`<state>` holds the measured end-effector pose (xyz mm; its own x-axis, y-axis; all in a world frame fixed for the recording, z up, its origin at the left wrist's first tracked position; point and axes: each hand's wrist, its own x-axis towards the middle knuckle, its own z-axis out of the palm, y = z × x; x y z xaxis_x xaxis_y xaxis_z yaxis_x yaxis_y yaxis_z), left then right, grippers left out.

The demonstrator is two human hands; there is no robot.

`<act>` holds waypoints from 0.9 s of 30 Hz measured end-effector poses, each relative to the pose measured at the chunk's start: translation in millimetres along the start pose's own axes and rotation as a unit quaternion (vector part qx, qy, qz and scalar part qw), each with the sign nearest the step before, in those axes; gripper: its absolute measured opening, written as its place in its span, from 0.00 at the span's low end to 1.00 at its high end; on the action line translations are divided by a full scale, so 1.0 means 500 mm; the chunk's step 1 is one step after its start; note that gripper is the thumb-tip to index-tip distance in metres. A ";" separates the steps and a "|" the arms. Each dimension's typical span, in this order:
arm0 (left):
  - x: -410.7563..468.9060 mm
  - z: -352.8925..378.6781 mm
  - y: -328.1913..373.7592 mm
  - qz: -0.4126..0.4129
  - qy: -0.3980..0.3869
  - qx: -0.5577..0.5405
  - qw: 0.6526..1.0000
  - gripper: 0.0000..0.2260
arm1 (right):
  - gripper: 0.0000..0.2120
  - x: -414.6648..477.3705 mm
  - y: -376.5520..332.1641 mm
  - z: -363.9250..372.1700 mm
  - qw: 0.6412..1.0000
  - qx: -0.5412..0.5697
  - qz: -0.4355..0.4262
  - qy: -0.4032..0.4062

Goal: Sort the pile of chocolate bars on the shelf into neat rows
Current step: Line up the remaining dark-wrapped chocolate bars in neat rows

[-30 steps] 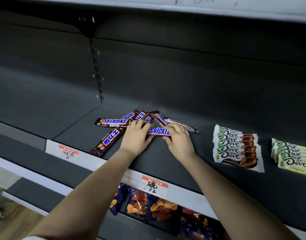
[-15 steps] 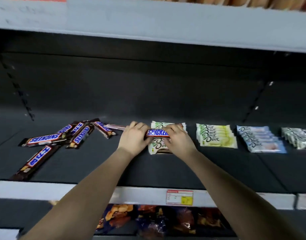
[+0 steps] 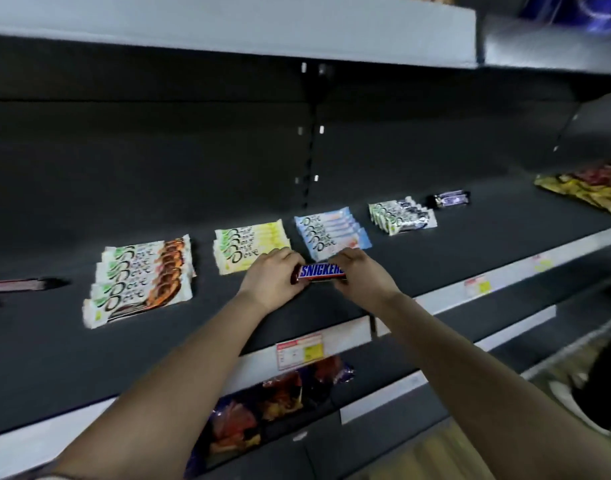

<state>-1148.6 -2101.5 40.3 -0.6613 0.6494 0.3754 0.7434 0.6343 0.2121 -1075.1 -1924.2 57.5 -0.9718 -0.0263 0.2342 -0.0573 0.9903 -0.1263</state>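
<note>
Snickers bar (image 3: 320, 273) is held level between both hands, its blue lettering facing up. The left hand (image 3: 273, 280) grips the bar's left end with curled fingers; the right hand (image 3: 361, 275) pinches the right end, covering the last letters of the name. The bar sits over the front part of the dark shelf (image 3: 193, 341), just in front of the gap between two rows of Dove bars. Whether it touches the shelf surface cannot be told.

Four rows of Dove bars lie on the shelf, each overlapped front to back:
- Brown-and-orange row (image 3: 141, 282), left of the hands, well apart from them.
- Yellow row (image 3: 250, 245), just behind the left hand.
- Pale blue row (image 3: 331, 233), just behind the right hand.
- White-and-dark row (image 3: 402, 216), further right.

A small purple bar (image 3: 451, 199) lies beyond the last row, near the back. Yellow packets (image 3: 588, 192) lie at the far right. At the left edge the blurred end of a dark wrapper (image 3: 27, 284) shows.

A red-and-yellow price tag (image 3: 299, 351) is fixed to the shelf's front strip below the hands. Snack bags (image 3: 280, 400) lie on the lower shelf beneath it.
</note>
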 end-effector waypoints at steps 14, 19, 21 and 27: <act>0.195 0.157 0.246 -0.010 -0.049 -0.142 0.989 0.15 | 0.15 -0.072 0.323 -0.046 0.996 0.019 0.083 -0.002; 0.277 0.192 0.301 0.024 -0.058 -0.151 0.987 0.15 | 0.16 -0.080 0.411 -0.051 0.992 0.026 0.122 0.024; 0.312 0.213 0.320 0.033 -0.058 -0.155 0.986 0.14 | 0.17 -0.083 0.447 -0.052 0.990 0.023 0.135 0.034; 0.428 0.278 0.380 0.071 -0.065 -0.170 0.981 0.14 | 0.19 -0.084 0.573 -0.073 0.982 0.001 0.188 0.022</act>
<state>-1162.9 -1783.6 35.8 -0.5390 0.7836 0.3088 0.8051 0.3717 0.4622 -1042.3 -1634.6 46.7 -0.9136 0.3467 0.2123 0.3030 0.9289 -0.2128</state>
